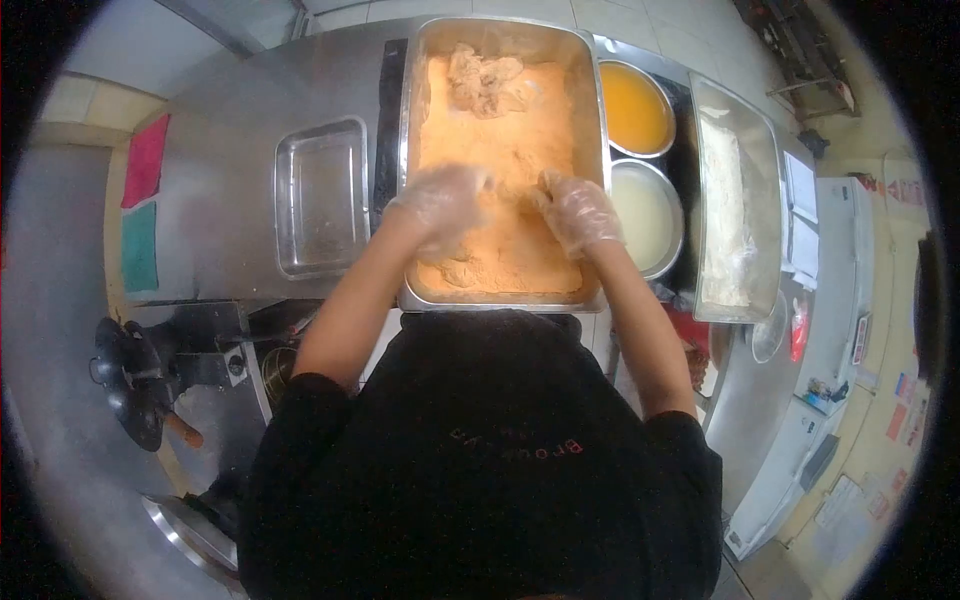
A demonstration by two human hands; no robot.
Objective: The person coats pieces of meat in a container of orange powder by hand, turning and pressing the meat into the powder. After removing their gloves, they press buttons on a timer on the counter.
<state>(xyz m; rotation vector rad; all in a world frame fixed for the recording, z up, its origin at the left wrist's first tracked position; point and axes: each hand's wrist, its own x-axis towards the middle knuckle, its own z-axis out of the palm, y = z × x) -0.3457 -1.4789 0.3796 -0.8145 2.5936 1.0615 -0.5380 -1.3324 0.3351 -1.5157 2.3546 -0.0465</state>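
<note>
Both of my hands wear clear plastic gloves and are over a deep metal tray [597, 110] spread with orange-tan breading powder [500, 245]. My left hand [442, 207] is smeared by motion above the left half of the powder. Its fingers do not show clearly. My right hand [578, 208] is at the tray's right side, fingers curled inward and low over the powder; I cannot tell what they hold. Between the hands the powder [517, 170] is ridged and uneven. A heap of breaded pieces [487, 82] lies at the far end of the tray.
To the right stand a bowl of orange-yellow liquid [635, 110] and a bowl of pale liquid [642, 215]. Beyond them is a long metal pan [768, 190] of white flour [722, 205]. A shallow rectangular tray [364, 195] sits left on the steel counter [220, 200]. A black wok [135, 390] is lower left.
</note>
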